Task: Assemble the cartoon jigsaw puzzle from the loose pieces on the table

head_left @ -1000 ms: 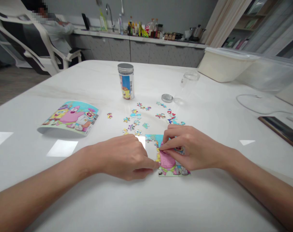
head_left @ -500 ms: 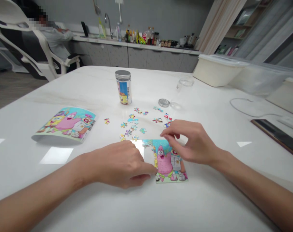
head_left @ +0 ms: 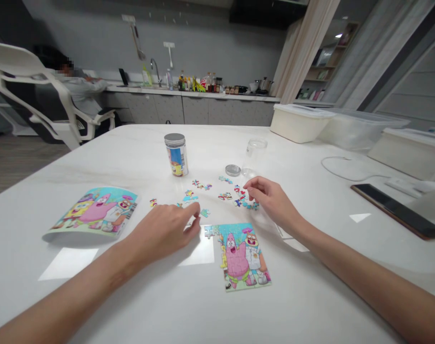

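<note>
A partly joined jigsaw puzzle (head_left: 238, 258) lies flat on the white table, showing a pink starfish figure; its left edge is uneven. My left hand (head_left: 170, 223) is over loose pieces left of it, fingers curled and thumb close to the index finger; anything between them is hidden. Beyond the puzzle, my right hand (head_left: 271, 198) is beside red and blue jigsaw pieces (head_left: 240, 191), its fingers bent together in a pinch. What that pinch holds, if anything, is too small to make out. More loose pieces (head_left: 190, 196) lie between the hands.
A curved picture sheet (head_left: 95, 210) lies at left. Behind the pieces stand a lidded jar (head_left: 176, 155), a metal lid (head_left: 233, 170) and a clear jar (head_left: 255, 153). A phone (head_left: 396, 210), cable and storage boxes (head_left: 299, 124) are at right. A person sits far left.
My left hand has left the puzzle's edge for the loose pieces at upper left. My right hand has moved off the puzzle's top toward the red pieces. The view has tilted up.
</note>
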`<state>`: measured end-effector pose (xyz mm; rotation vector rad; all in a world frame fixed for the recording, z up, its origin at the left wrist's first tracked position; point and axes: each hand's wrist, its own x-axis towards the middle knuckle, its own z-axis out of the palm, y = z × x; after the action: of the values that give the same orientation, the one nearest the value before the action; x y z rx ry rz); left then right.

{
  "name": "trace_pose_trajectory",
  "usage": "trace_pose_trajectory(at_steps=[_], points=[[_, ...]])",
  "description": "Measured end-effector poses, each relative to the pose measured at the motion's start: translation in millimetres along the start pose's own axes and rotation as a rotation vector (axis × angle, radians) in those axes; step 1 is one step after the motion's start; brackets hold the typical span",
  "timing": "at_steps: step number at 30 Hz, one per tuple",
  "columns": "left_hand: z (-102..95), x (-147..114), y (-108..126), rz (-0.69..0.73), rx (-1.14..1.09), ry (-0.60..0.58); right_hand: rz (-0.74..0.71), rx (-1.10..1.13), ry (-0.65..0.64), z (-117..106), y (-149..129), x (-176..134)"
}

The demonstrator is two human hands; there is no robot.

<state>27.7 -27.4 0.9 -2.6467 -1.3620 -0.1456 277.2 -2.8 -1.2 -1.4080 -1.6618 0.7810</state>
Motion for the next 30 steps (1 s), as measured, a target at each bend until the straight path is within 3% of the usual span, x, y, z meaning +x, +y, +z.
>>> trace_pose_trajectory(at_steps=[2, 4, 8, 12, 15, 18, 23, 30], points=[[-3.6, 4, -9, -0.228, 0.069, -0.056, -0.005, -0.106, -0.056, 3, 1, -2], [-8.6, 6, -19, -0.364, 0.133, -0.128, -0.056, -0.260, -0.091, 5, 1, -5], [-16.0, 5, -41, -0.508, 0.192, -0.197, -0.139, -0.416, -0.127, 10, 0, -10], [-15.2, 7, -49, -0.580, 0.018, -0.136, -0.167, -0.391, -0.169, 13, -1, -15], [-12.6, 9, -48, -0.565, -0.170, -0.069, -0.200, -0.357, -0.189, 16, -4, -18], [-12.4, 9, -46, -0.421, -0.279, -0.019, -0.230, -0.342, -0.214, 19, -7, -23], [-14.3, 5, -32, -0.055, -0.498, -0.169, -0.234, -0.339, -0.233, 20, -8, -25], [-10.5, 4, -23, -0.051, -0.564, -0.226, -0.213, -0.344, -0.251, 20, -7, -25]])
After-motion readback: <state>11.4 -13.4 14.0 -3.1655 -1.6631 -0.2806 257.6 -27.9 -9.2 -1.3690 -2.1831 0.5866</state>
